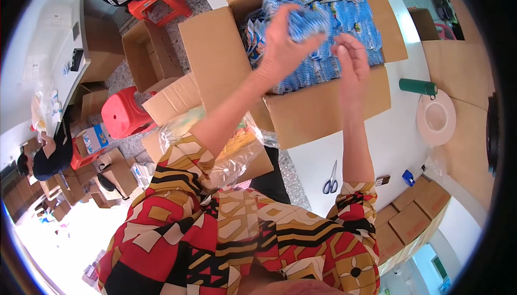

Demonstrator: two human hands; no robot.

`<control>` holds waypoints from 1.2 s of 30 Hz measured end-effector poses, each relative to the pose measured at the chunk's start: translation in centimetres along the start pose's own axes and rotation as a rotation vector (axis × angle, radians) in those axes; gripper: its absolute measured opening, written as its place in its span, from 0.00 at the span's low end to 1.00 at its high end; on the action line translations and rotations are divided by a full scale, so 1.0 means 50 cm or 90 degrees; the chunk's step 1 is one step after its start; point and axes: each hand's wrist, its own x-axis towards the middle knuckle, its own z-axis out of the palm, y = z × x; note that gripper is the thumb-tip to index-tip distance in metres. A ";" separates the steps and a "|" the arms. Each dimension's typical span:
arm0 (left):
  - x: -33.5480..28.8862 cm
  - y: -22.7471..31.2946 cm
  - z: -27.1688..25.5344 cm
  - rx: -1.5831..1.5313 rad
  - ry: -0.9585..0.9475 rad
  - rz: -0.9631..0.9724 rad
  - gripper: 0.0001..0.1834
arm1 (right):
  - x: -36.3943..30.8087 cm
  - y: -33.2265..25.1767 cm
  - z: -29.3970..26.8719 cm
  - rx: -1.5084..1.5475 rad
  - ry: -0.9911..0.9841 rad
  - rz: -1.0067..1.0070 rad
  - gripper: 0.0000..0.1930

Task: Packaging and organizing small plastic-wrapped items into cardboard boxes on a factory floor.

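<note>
My left hand is closed around a small bundle of blue-and-white packets, blurred by motion, above the open cardboard box. Rows of similar blue-and-white packets fill the box. To the right of the held bundle, my right hand hovers over the box's near right part. Its fingers are loosely bent and apart, with nothing visible in them. Under my left forearm, a clear plastic bag with yellow-orange contents lies in another carton.
On the white table are scissors, a green bottle, a pale hat and a small blue object. Stacked cartons stand at lower right. Red stools and an empty carton are left. Another person is far left.
</note>
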 end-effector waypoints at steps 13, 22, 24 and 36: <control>0.116 -0.116 -0.142 0.149 0.042 0.012 0.26 | 0.102 0.133 0.197 -0.379 -0.310 -0.256 0.10; 0.116 -0.157 -0.123 0.156 -0.027 -0.006 0.28 | 0.093 0.163 0.143 -0.432 -0.358 -0.121 0.10; 0.120 -0.159 -0.118 0.162 -0.043 -0.009 0.29 | 0.095 0.158 0.148 -0.404 -0.349 -0.084 0.09; 0.105 -0.180 -0.103 0.114 -0.050 -0.046 0.30 | 0.104 0.174 0.156 -0.306 -0.212 -0.027 0.12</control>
